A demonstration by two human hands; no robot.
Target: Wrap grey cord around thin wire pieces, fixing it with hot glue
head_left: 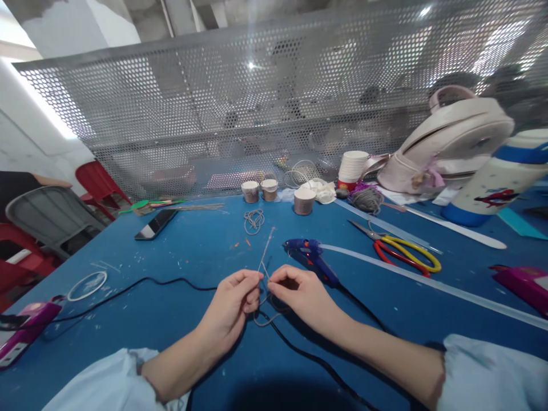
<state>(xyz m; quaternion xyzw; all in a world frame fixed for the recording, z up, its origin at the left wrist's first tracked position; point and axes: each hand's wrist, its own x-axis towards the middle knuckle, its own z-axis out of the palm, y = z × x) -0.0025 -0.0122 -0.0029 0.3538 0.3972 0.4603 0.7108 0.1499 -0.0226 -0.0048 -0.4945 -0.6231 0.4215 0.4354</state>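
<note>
A: Where're we at?
B: Prob. twisting the thin strand (266, 250): our L hand (233, 305) & R hand (306, 294) each pinch a leg, close together over the desk (184, 257).
A: Next move?
B: Likely calls for steady pinches, w/ grey cord (264, 325) untangled.

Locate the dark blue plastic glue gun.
In the head view, the glue gun lies right of centre on the blue table, just beyond the right hand, left of the red-and-yellow-handled scissors.
</note>
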